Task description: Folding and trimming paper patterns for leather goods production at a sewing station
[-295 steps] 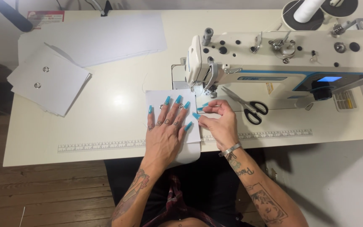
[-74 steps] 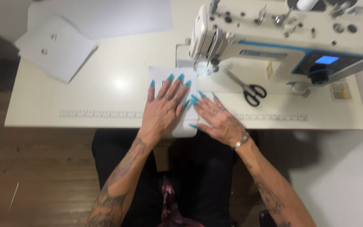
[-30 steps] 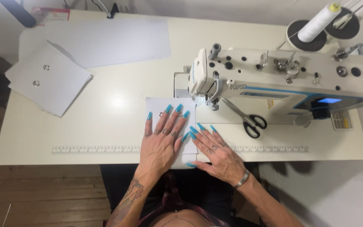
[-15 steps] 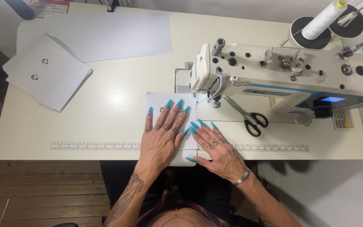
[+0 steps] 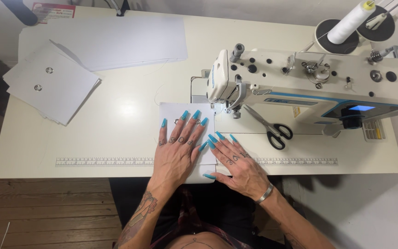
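A white rectangular fabric piece (image 5: 171,112) lies on the sewing table in front of the white sewing machine (image 5: 309,83). My left hand (image 5: 178,150) rests flat on the piece, fingers spread and pointing toward the needle area (image 5: 230,110). Beside it, my right hand (image 5: 236,161) lies flat at the piece's right edge, fingertips touching the fabric near the machine's base. Both hands press down and grip nothing. The piece's near end hangs over the table's front edge.
Black-handled scissors (image 5: 272,129) lie under the machine's arm. A stack of white pieces with metal eyelets (image 5: 51,87) sits at the far left, with larger white sheets (image 5: 116,41) behind it. A thread cone (image 5: 348,23) stands at the back right. A ruler strip (image 5: 102,162) runs along the front edge.
The view has shifted slightly. My hands stay flat on the white piece, almost where they were a second ago.
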